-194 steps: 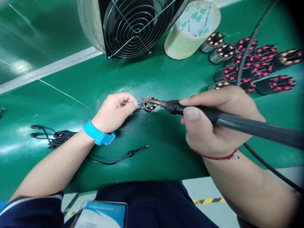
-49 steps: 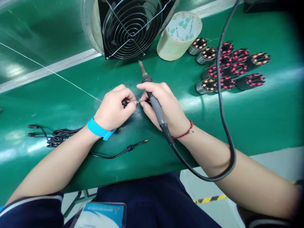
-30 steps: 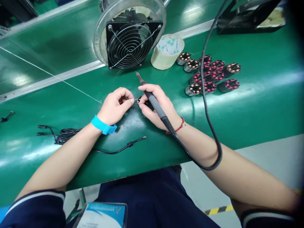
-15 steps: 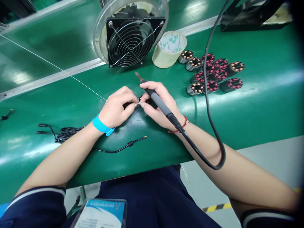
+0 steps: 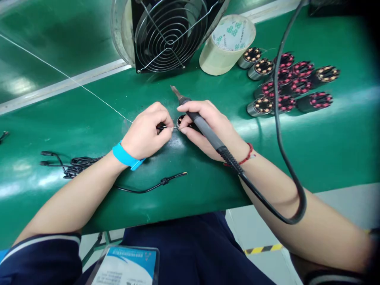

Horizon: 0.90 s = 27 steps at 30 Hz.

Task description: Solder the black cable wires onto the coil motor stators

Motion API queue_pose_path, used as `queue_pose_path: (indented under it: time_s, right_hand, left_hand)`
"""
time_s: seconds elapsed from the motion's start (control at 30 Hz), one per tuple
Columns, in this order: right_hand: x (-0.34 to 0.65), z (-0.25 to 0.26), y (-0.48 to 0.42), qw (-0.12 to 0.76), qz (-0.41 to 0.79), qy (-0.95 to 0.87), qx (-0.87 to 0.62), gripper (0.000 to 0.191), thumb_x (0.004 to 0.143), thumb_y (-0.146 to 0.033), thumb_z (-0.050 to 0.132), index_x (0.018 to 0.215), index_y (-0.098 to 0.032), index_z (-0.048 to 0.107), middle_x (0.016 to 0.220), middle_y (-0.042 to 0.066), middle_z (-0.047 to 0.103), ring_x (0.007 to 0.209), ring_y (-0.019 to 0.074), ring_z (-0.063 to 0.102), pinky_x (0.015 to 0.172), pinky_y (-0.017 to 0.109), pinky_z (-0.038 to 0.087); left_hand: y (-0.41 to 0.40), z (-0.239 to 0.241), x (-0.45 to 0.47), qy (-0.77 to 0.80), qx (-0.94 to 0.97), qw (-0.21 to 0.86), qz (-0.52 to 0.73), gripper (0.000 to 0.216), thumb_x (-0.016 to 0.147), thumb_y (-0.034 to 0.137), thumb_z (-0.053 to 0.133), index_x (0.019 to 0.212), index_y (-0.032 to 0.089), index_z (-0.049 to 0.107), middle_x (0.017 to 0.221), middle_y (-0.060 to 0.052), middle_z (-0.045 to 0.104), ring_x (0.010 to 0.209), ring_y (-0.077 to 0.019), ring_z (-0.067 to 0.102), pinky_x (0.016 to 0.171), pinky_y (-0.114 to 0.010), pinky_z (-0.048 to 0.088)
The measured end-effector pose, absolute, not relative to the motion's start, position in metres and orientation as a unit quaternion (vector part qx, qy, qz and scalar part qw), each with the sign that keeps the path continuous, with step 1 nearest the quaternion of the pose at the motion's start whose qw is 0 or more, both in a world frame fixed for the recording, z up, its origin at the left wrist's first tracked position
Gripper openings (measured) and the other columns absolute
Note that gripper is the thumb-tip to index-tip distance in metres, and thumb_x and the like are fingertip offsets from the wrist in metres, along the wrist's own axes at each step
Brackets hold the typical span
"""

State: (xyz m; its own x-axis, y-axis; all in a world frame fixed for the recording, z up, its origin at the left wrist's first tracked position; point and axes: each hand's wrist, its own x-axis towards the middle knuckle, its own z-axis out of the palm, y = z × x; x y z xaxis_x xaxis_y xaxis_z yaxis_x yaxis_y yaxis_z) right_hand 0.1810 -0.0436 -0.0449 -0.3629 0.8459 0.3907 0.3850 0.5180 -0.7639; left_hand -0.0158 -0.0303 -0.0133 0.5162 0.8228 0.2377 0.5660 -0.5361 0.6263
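Note:
My left hand (image 5: 147,132), with a blue wristband, is closed in a pinch on a thin wire end beside a small wound motor stator (image 5: 181,120) on the green table (image 5: 89,107). My right hand (image 5: 208,128) holds a black soldering iron (image 5: 202,124) lying across its fingers, tip pointing away toward the fan. The right fingertips also pinch at the stator, meeting the left fingertips. A thin solder wire (image 5: 68,79) runs from the far left to my left hand.
A caged fan (image 5: 172,33) stands at the back, a tape roll (image 5: 227,43) to its right. Several wound stators (image 5: 291,81) lie at the right. Black cables (image 5: 74,164) lie at the left, one lead (image 5: 154,186) near the front edge. The iron's cord (image 5: 285,130) loops over my right arm.
The iron's tip, once on the stator, now points away while both hands pinch at the stator. Since half a second ago only the view has dipped and moved closer.

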Motion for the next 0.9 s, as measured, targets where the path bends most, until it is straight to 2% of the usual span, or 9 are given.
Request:
queue_pose_path:
  time_s: [0.23, 0.33, 0.43, 0.53, 0.63, 0.77, 0.9]
  right_hand:
    - [0.174, -0.048, -0.044, 0.427, 0.313, -0.724, -0.442, 0.034, 0.089, -0.033, 0.060, 0.122, -0.032, 0.053, 0.090, -0.001, 0.069, 0.086, 0.0186, 0.066, 0.090, 0.040, 0.054]
    - [0.176, -0.042, -0.047, 0.435, 0.296, -0.720, -0.453, 0.030, 0.091, -0.030, 0.059, 0.120, -0.032, 0.055, 0.093, -0.001, 0.071, 0.089, 0.0178, 0.069, 0.090, 0.038, 0.056]
    - [0.182, -0.030, -0.054, 0.453, 0.287, -0.699, -0.473, 0.025, 0.094, -0.023, 0.055, 0.118, -0.029, 0.058, 0.108, -0.001, 0.072, 0.082, 0.0137, 0.072, 0.083, 0.033, 0.059]
    - [0.189, -0.020, -0.059, 0.470, 0.248, -0.706, -0.468, 0.023, 0.092, -0.023, 0.059, 0.114, -0.030, 0.061, 0.120, -0.001, 0.070, 0.080, 0.0139, 0.072, 0.082, 0.035, 0.060]
    - [0.195, -0.014, -0.061, 0.467, 0.184, -0.731, -0.463, 0.016, 0.090, -0.024, 0.061, 0.105, -0.029, 0.063, 0.105, -0.001, 0.071, 0.088, 0.0154, 0.070, 0.082, 0.035, 0.059]
    - [0.198, -0.012, -0.064, 0.512, 0.158, -0.714, -0.451, 0.006, 0.085, -0.022, 0.062, 0.089, -0.022, 0.065, 0.080, 0.000, 0.064, 0.064, 0.0107, 0.060, 0.057, 0.028, 0.053]
    - [0.200, -0.014, -0.064, 0.595, 0.163, -0.661, -0.427, 0.006, 0.077, -0.022, 0.065, 0.070, -0.020, 0.066, 0.065, 0.000, 0.061, 0.053, 0.0097, 0.052, 0.045, 0.029, 0.042]
  left_hand:
    - [-0.031, -0.013, -0.016, 0.413, 0.839, 0.243, 0.257, 0.012, 0.078, 0.008, 0.055, 0.070, 0.016, 0.060, 0.079, -0.001, 0.061, 0.078, -0.0126, 0.058, 0.075, -0.029, 0.051]
    - [-0.031, -0.014, -0.015, 0.413, 0.840, 0.242, 0.255, 0.011, 0.077, 0.008, 0.056, 0.071, 0.016, 0.060, 0.080, -0.001, 0.062, 0.079, -0.0128, 0.058, 0.074, -0.030, 0.051]
    - [-0.032, -0.014, -0.014, 0.415, 0.840, 0.243, 0.251, 0.011, 0.077, 0.008, 0.056, 0.070, 0.017, 0.059, 0.080, -0.001, 0.061, 0.078, -0.0129, 0.058, 0.075, -0.031, 0.052]
    - [-0.034, -0.014, -0.012, 0.416, 0.838, 0.245, 0.254, 0.011, 0.078, 0.009, 0.056, 0.070, 0.017, 0.058, 0.081, -0.001, 0.061, 0.078, -0.0128, 0.059, 0.076, -0.032, 0.053]
    - [-0.035, -0.016, -0.010, 0.424, 0.832, 0.245, 0.261, 0.011, 0.077, 0.009, 0.057, 0.069, 0.017, 0.058, 0.081, -0.001, 0.061, 0.079, -0.0131, 0.059, 0.077, -0.033, 0.053]
    - [-0.037, -0.019, -0.007, 0.439, 0.819, 0.255, 0.267, 0.012, 0.077, 0.008, 0.057, 0.069, 0.017, 0.057, 0.080, -0.001, 0.061, 0.079, -0.0131, 0.058, 0.078, -0.034, 0.054]
    - [-0.038, -0.021, -0.006, 0.448, 0.809, 0.267, 0.272, 0.013, 0.077, 0.007, 0.056, 0.068, 0.017, 0.056, 0.080, -0.001, 0.060, 0.078, -0.0126, 0.058, 0.074, -0.032, 0.054]
